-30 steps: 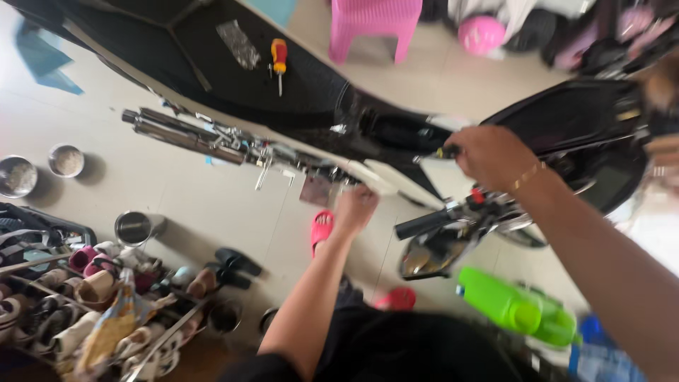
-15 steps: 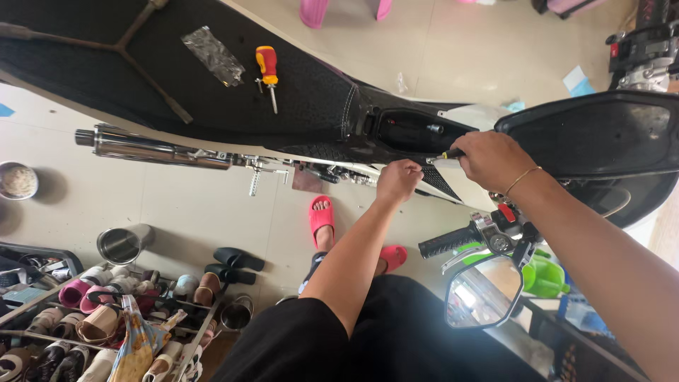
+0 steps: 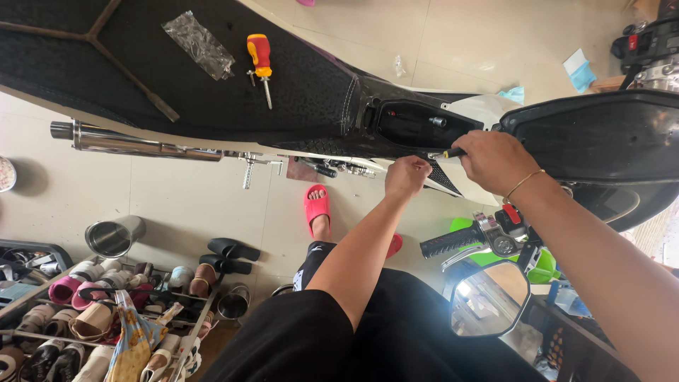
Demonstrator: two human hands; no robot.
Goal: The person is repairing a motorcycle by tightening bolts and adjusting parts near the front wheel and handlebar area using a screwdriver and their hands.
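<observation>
I look down along a black motorbike seat point(image 3: 212, 78). My right hand point(image 3: 495, 161) is closed around a dark tool handle point(image 3: 451, 153) at the edge of an open black compartment point(image 3: 417, 124) in front of the seat. My left hand point(image 3: 407, 175) is closed as a fist against the white side panel point(image 3: 453, 185) just below that compartment. Whether it holds anything is hidden. A red and yellow screwdriver point(image 3: 260, 60) and a clear plastic bag point(image 3: 199, 44) lie on the seat, well left of both hands.
A chrome exhaust pipe point(image 3: 134, 141) runs under the seat. The handlebar grip point(image 3: 453, 242) and a mirror point(image 3: 489, 297) sit near my right forearm. A shoe rack point(image 3: 99, 311) and a metal cup point(image 3: 113, 237) stand at lower left. My foot wears a pink slipper point(image 3: 317, 206).
My view has swung down and left over the seat. Both hands have come together at the open compartment, the left one rising to the side panel.
</observation>
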